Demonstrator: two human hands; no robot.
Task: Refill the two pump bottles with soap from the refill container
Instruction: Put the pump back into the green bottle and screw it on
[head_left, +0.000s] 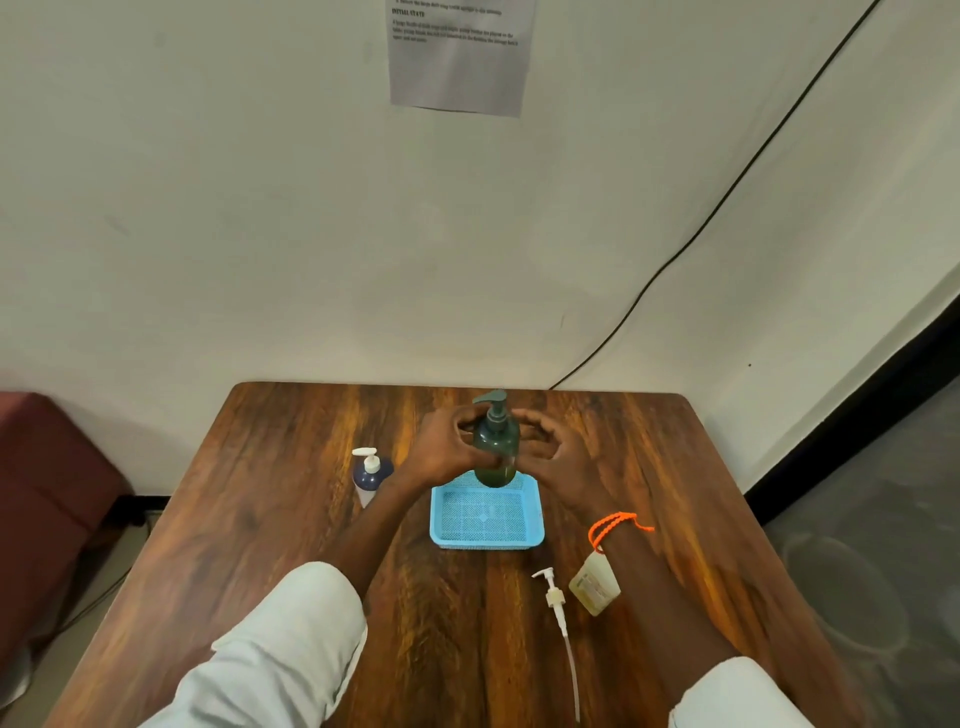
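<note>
both sleeved arms reach forward, left hand (447, 441) and right hand (545, 441) gripping green bottle (496, 452).

not much to read here tbh. the paper sheet (461, 54) taped on the wall, up above the wooden table (291, 499), has a bold heading that looks like "initial state", and the smaller lines above and under it are too blurry to make out. the small yellowish bottle (595, 584) lying on the table has a label with tiny print, can't read any of it. the dark green pump bottle (496, 449) and the blue pump bottle (370, 475) on the same table show no legible text.
</note>
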